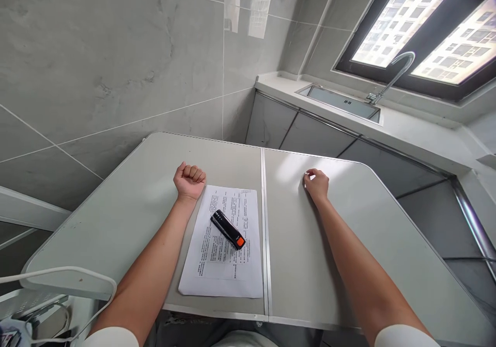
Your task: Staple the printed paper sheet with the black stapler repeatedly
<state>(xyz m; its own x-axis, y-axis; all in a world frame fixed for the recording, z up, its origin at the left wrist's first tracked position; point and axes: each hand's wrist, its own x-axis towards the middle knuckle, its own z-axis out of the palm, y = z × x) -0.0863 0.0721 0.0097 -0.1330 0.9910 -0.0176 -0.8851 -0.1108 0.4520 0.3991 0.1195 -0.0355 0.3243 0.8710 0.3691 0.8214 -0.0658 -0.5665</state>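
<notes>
My left hand (189, 181) rests palm up on the folding table (310, 264), its fingers curled into a loose fist with nothing visible in it. Just to its right lies a stack of printed paper (220, 280). On the paper a long black object with an orange end (228, 229), much like a stapler, lies at a slant; neither hand touches it. My right hand (316, 185) rests on the table's right half, fingers curled in towards the thumb. A small bright gap shows between thumb and forefinger, and I see nothing held there.
A metal seam (265, 223) divides the tabletop. Beyond it runs a white counter (414, 137) with a sink (341, 103) and a curved tap (399, 73) under a window. A white cable (77, 269) loops beside my left forearm. Grey tiled wall (116, 52) stands behind the table.
</notes>
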